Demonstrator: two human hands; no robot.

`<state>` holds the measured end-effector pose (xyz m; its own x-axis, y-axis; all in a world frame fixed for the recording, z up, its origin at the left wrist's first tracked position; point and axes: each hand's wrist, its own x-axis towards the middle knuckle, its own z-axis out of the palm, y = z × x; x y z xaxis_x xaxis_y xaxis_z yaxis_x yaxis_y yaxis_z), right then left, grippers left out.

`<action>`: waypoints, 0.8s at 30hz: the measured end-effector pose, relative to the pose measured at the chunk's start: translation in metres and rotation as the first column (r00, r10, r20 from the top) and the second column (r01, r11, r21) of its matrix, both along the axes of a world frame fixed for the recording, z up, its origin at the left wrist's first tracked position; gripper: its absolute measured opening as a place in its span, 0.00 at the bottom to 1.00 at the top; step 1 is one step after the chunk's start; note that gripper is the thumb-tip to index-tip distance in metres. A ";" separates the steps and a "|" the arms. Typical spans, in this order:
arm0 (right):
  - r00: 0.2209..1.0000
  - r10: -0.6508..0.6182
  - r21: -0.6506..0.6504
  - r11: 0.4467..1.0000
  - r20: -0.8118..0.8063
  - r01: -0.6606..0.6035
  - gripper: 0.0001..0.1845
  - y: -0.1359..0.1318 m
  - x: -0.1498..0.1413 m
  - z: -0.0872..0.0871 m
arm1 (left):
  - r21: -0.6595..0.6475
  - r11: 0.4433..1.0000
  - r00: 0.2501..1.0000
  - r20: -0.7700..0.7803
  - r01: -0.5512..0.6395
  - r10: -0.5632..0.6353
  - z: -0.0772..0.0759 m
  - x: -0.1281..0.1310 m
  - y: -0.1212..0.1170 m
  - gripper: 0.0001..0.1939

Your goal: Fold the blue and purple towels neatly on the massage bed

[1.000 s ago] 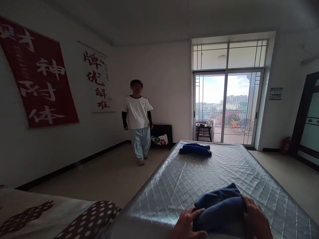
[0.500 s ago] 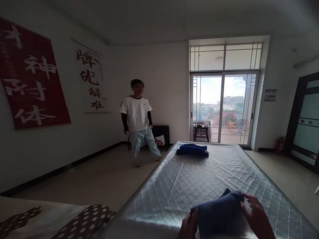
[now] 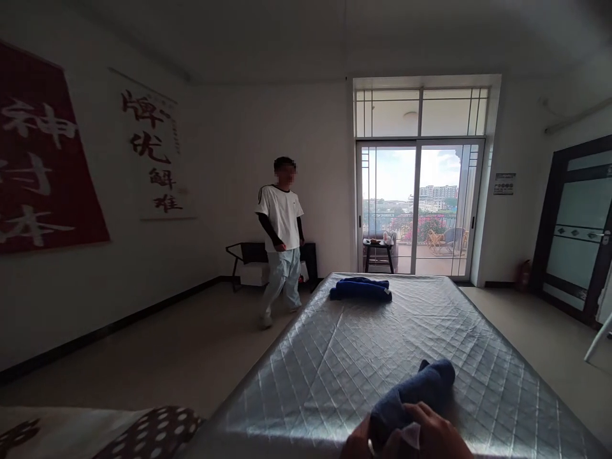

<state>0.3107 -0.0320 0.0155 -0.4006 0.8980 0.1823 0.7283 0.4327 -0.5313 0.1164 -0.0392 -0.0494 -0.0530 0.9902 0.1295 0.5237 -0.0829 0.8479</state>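
Over silver quilting [image 3: 306, 366], the nearer towel [image 3: 417, 387] is slimmer now; left hand [image 3: 356, 443] and right hand [image 3: 433, 428] clasp it.

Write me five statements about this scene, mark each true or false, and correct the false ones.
1. The left hand and right hand both touch the near blue cloth. True.
2. The far blue cloth lies on the floor. False: it lies on the silver quilted cover.
3. The person in a white shirt is right of that cover. False: they are to its left.
4. A sliding glass door stands beyond the cover's far end. True.
5. Spotted fabric shows at the picture's top right. False: it is at the bottom left.
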 end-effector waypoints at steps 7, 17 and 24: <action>0.999 0.002 0.110 0.994 0.053 -0.008 0.21 -0.011 -0.002 0.017 | 0.405 0.888 0.951 -0.293 0.220 -0.102 -0.016 -0.002 0.006 0.21; 0.993 -0.001 0.235 0.971 -0.117 0.029 0.14 -0.013 -0.001 0.023 | 0.238 0.969 0.997 -0.054 0.059 -0.047 0.003 0.006 -0.003 0.20; 0.977 -0.071 0.211 0.971 -0.203 0.115 0.10 -0.015 -0.010 0.019 | 0.043 0.998 0.987 0.149 0.055 -0.061 0.023 0.012 -0.007 0.24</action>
<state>0.3002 -0.0468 0.0347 -0.2551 0.8583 0.4452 0.6643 0.4901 -0.5643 0.1285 -0.0466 -0.0265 -0.0178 0.9866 0.1622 0.3837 -0.1431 0.9123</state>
